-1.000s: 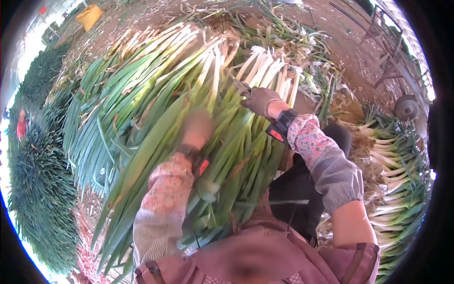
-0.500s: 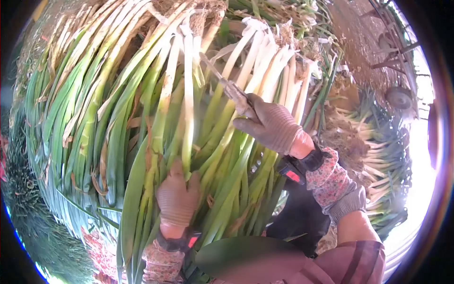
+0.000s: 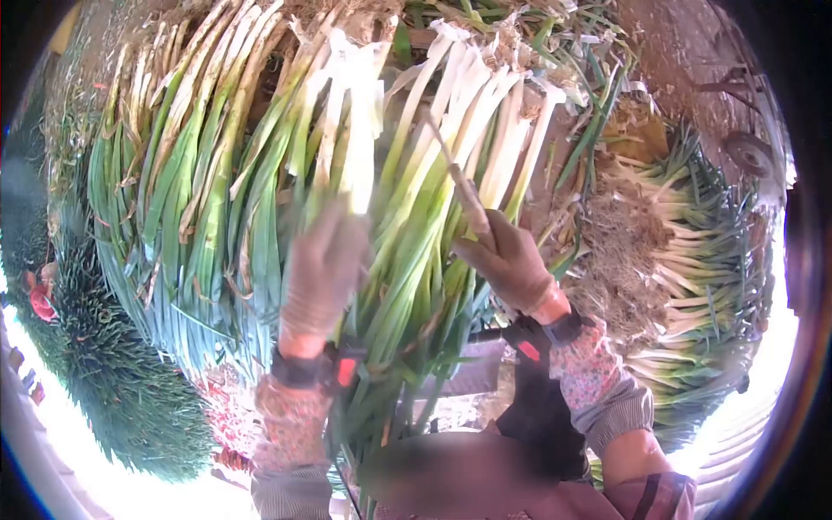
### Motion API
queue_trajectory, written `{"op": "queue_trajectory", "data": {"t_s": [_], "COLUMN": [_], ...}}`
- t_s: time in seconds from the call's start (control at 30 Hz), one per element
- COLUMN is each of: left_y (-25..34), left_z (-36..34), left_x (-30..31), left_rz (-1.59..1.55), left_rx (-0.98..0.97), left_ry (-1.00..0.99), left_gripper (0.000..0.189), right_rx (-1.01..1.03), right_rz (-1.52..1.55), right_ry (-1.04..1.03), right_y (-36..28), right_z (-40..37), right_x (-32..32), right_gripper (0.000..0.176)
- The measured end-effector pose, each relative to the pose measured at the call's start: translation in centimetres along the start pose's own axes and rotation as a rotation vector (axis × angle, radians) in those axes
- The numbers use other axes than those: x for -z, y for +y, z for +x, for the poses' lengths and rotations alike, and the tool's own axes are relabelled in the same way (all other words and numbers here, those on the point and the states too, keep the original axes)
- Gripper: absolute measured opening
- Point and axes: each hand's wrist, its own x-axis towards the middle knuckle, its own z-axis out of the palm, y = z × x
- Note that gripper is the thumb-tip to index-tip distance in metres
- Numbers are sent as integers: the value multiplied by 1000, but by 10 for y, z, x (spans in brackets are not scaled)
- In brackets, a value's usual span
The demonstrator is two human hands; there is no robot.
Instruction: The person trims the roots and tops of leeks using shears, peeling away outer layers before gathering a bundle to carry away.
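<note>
A large heap of long green onions, white ends and roots toward the top, spreads below me. My left hand, in a brownish glove, is smeared by motion over the stalks. Its fingertips are right at a brightly lit bunch of white stalks, and I cannot tell whether they grip any. In my gloved right hand a knife is held by its handle, the fingers closed round it. Its narrow blade points up and left across the pale stalks of the right-hand bunch.
At the right lies another row of green onions with roots facing the heap. A dark green pile of leaf tops stands at the lower left. A wheel on a metal frame is at the upper right.
My left hand has moved up along the stalks, from the green leaves to the white part. My right hand, with the knife, has dropped slightly, and the blade now stands steeper.
</note>
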Motion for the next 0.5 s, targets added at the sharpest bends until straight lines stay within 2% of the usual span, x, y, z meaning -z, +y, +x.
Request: {"op": "queue_trajectory", "data": {"t_s": [0.03, 0.07, 0.13, 0.27, 0.33, 0.4, 0.5], "left_y": [-8, -23, -43, -65, -71, -77, -51], "left_z": [-4, -3, 8, 72, 94, 93, 85], "left_x": [-9, -22, -53, -84, -90, -89, -74], "left_rz": [-27, 163, 315, 498, 688, 774, 938], "left_rx": [-77, -152, -414, -341, -246, -217, -118], "left_ry": [-34, -4, 49, 17, -50, -81, -122], "left_gripper": [31, 35, 38, 38, 36, 39, 46], "right_rx": [-220, -212, -193, -199, -152, -124, -174], "right_rz": [174, 197, 243, -30, -53, -167, -199], "right_ry": [0, 29, 78, 38, 5, -55, -64], "right_y": [-9, -8, 1, 18, 9, 12, 14], "right_z": [-9, -17, -32, -25, -6, 19, 68], "right_x": [8, 13, 18, 22, 23, 17, 6], "right_gripper": [36, 38, 40, 41, 43, 46, 50]}}
